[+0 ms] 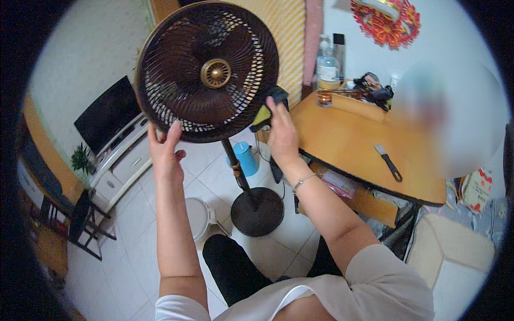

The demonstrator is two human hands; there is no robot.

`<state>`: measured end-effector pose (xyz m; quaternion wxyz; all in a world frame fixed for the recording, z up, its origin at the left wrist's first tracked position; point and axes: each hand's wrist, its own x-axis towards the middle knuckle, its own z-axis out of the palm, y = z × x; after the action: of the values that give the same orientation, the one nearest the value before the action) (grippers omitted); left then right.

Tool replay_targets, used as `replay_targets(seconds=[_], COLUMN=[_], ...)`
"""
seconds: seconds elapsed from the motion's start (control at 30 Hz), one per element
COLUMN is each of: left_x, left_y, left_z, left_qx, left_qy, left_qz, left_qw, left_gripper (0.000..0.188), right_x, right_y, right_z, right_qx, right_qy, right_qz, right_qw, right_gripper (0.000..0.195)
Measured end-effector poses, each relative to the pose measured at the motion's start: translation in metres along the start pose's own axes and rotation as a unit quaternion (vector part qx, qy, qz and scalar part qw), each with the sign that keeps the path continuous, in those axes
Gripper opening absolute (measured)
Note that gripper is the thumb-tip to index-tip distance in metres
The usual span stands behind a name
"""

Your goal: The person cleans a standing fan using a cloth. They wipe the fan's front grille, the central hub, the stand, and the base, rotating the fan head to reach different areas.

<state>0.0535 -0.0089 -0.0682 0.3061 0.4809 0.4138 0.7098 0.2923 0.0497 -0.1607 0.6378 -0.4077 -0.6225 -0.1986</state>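
Note:
A brown pedestal fan stands in front of me, its round guard (241,48) facing me with a gold-coloured hub cap (216,73) in the middle. At the lower left of the guard, my left hand (166,154) grips the rim, with the thumb on the near side and some fingers hidden behind. On the lower right side, my right hand (284,138) holds a black and yellow-green cloth (262,116) against or close to the guard's edge; contact is hard to tell. Below the guard, a dark pole (231,154) runs down to a round black base (257,214) on the tiles.
To the right is a wooden table (341,136) bearing a flat black-handled tool (389,163), a pump bottle (328,70) and a wooden tray (357,107). A blue bin (245,160) and a white round-topped object (196,218) stand near the base. A television (106,114) is at left.

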Motion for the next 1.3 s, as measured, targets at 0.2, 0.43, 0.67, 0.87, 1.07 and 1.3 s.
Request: replay_targets(seconds=[0.2, 0.43, 0.67, 0.87, 1.07, 1.3], left_x=[0.000, -0.005, 0.002, -0.001, 0.004, 0.001], left_y=[-0.001, 0.001, 0.002, 0.004, 0.002, 0.002], left_z=[-0.007, 0.001, -0.008, -0.011, -0.014, -0.011], left_qx=[0.007, 0.001, -0.009, -0.003, 0.002, 0.003], left_qy=[-0.005, 0.002, -0.010, -0.024, -0.017, -0.025], left_qz=[-0.010, -0.005, 0.006, 0.003, 0.004, 0.005], left_qw=[1.000, 1.000, 1.000, 1.000, 1.000, 1.000], left_gripper=[0.077, 0.083, 0.088, 0.087, 0.085, 0.084], right_x=[0.011, 0.054, 0.066, 0.054, 0.076, 0.057], right_y=[-0.011, -0.055, -0.055, -0.023, 0.011, -0.009], right_z=[-0.006, -0.008, 0.000, -0.012, -0.020, -0.008], right_qx=[-0.011, -0.002, 0.053, 0.015, -0.015, -0.078], right_qy=[0.034, 0.094, 0.042, 0.035, 0.058, 0.067], right_qz=[0.005, -0.116, -0.214, -0.206, -0.101, -0.052], right_qw=[0.999, 0.989, 0.975, 0.978, 0.993, 0.993], right_gripper=[0.054, 0.047, 0.042, 0.037, 0.040, 0.047])
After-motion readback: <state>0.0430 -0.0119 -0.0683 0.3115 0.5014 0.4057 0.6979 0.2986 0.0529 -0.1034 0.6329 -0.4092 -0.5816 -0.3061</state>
